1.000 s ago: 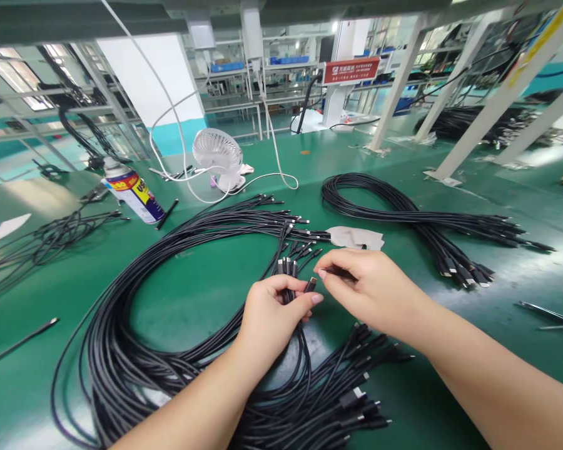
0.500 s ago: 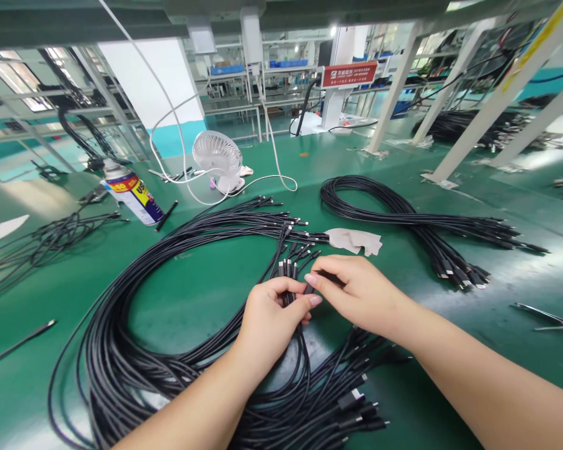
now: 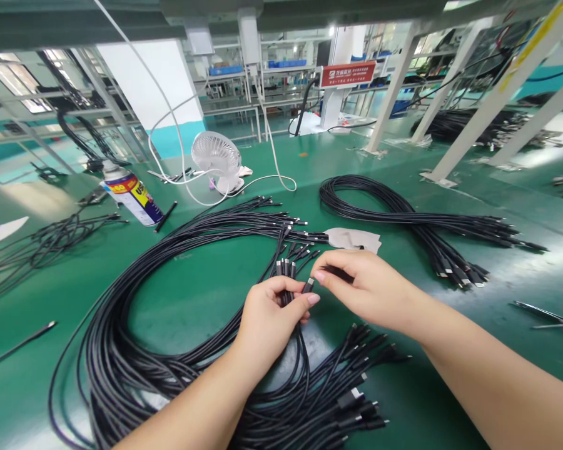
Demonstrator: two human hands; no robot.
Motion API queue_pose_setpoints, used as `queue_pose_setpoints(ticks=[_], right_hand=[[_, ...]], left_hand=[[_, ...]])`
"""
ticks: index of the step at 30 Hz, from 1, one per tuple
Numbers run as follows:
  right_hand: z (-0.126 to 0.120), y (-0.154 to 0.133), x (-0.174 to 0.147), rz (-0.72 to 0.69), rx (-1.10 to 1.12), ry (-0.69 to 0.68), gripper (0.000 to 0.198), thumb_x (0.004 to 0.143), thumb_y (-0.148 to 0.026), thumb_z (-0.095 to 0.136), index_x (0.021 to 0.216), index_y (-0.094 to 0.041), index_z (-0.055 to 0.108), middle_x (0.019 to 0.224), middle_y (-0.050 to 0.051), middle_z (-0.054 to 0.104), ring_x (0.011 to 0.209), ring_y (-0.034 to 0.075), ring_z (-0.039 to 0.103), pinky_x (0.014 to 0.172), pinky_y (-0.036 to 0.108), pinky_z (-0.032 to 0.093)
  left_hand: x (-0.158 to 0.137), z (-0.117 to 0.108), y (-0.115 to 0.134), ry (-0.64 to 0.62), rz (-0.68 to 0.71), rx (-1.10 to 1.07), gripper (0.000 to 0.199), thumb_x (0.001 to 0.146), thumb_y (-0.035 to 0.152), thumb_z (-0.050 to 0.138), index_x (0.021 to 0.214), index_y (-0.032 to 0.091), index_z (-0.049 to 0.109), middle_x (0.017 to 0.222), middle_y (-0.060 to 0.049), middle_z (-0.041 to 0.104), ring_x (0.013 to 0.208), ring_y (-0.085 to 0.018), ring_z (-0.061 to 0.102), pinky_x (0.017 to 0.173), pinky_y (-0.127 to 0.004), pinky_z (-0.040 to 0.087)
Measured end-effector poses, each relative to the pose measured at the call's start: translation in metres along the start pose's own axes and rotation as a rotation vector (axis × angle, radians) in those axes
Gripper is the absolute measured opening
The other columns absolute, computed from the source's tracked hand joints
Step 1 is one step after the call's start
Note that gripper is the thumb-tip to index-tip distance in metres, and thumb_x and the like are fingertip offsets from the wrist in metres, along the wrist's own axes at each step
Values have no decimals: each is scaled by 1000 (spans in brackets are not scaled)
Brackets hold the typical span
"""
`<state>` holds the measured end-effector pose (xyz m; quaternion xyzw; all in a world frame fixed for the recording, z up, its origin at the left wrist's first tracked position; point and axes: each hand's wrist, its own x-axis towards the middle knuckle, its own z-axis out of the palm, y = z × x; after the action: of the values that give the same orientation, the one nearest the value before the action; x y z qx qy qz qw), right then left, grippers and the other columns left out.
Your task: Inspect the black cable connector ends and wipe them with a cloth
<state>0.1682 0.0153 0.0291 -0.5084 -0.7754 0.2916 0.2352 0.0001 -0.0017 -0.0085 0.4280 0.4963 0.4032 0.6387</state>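
My left hand [image 3: 274, 312] is closed around several black USB cables, thumb and forefinger pinching one plug [image 3: 308, 285] whose metal tip points up. Other plugs [image 3: 286, 269] of the held cables stand up side by side behind the forefinger. Just to the right, my right hand [image 3: 356, 284] is closed in a pinch beside that plug; something dark shows under its curled fingers, but I cannot make it out. A large coil of black cables [image 3: 117, 312] curves around on the left, and loose cable ends [image 3: 356, 400] lie below my hands.
A second cable bundle [image 3: 370, 197] lies at right, with metal tweezers or pliers [image 3: 547, 315] near the right edge. A white cloth-like scrap [image 3: 354, 239] lies behind my right hand. Further back stand a small fan [image 3: 217, 156] and a spray can [image 3: 134, 197]. White posts [image 3: 488, 94] rise at right.
My right hand has moved slightly up and right, away from the pinched plug, whose metal tip now shows. My left hand keeps its hold.
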Motion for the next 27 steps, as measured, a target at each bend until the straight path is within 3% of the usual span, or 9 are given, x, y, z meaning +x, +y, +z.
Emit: queue_pose_setpoints(ticks=[4,8,14,27], right_hand=[[2,-8,-4,-41,-62,-7,14,90,-17,46,85,-17,59,76,0,59,67,12,52,59,23,37],[3,-11,-11,-92,-266,25,18,93,-18,39,96,-16,56,88,4,61,71,15,56,61,25,37],[13,-8,-16,-291,-581,144,20,86,-9,42,89,-14,61,78,5,61,69,17,57,57,27,32],[18,-12,-17,-348,-680,185,17,82,-8,50,87,-14,66,72,4,61,65,16,55,56,28,33]], left_hand=[[-1,1,1,15,-17,-106,22,60,21,79,71,11,62,54,1,60,47,-10,56,47,-20,50],[-2,2,2,41,-60,-213,28,57,22,82,69,10,60,54,0,61,47,-9,56,47,-19,50],[-1,2,1,24,-79,-292,31,55,21,85,68,11,59,54,0,62,48,-10,58,46,-17,50],[-2,5,3,49,-87,-299,31,54,18,84,67,11,56,51,0,61,44,-9,56,43,-15,48]])
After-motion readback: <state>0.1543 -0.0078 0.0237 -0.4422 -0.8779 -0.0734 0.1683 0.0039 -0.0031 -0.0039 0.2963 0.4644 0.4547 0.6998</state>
